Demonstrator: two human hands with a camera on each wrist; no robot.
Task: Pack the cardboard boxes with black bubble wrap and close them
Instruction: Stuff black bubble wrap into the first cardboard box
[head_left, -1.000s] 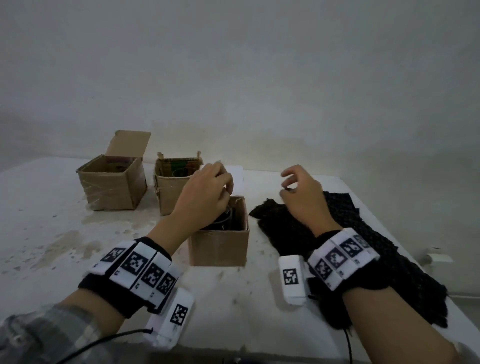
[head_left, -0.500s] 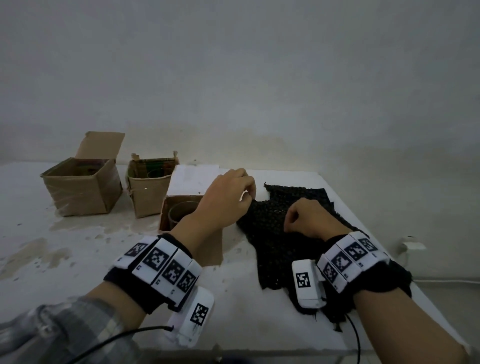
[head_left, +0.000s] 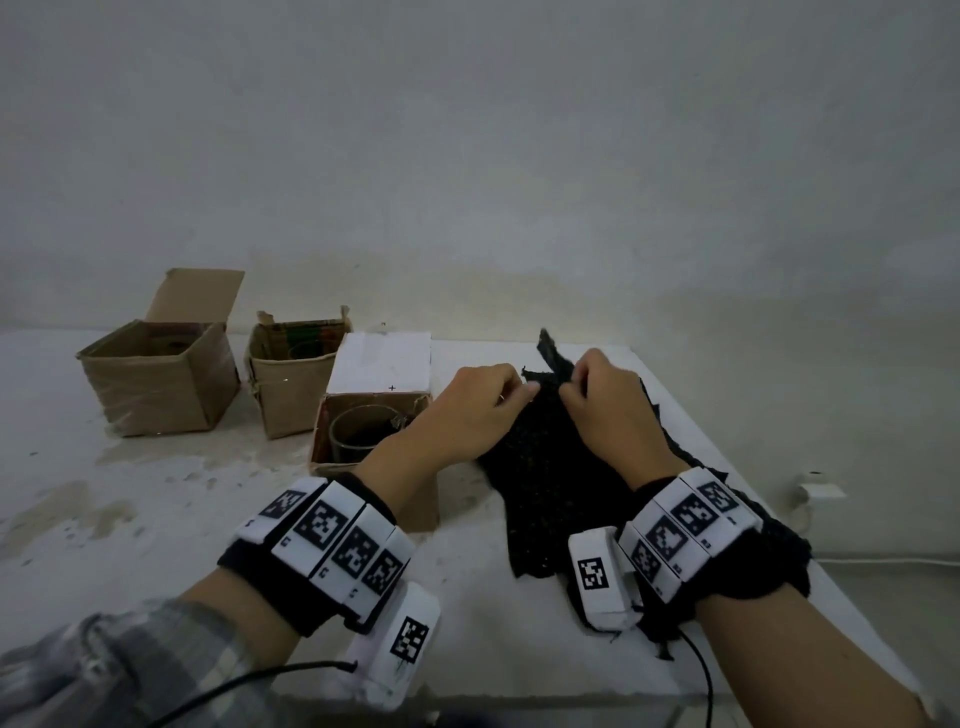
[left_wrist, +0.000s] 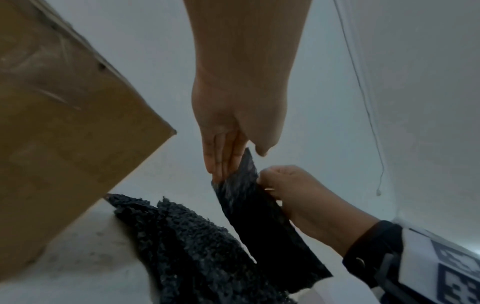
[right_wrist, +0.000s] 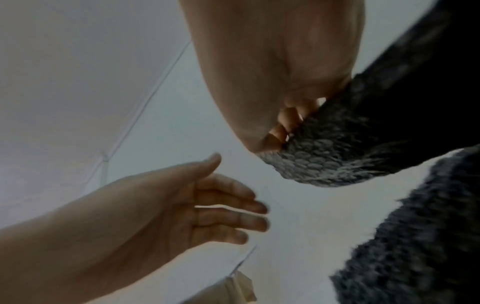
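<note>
three boxes are seen on the table (head_left: 130, 519). furthest left, the left box (head_left: 156, 384) stands with one flap raised. just right of it, the middle box (head_left: 291, 384) is open at the top. next comes the near box (head_left: 363, 415), its white flap (head_left: 382, 364) folded back and a glass (head_left: 358, 434) set inside. right of that box, the left hand (head_left: 467, 410) is stretched with straight fingers (left_wrist: 221, 156) laid against the edge of a raised sheet (left_wrist: 249, 197) of black wrap. that sheet is pinched by the right hand (head_left: 608, 410), its fingertips curled onto the edge. the rest of the wrap pile (head_left: 561, 499) is spread on the table beneath both hands, right of the near box.
</note>
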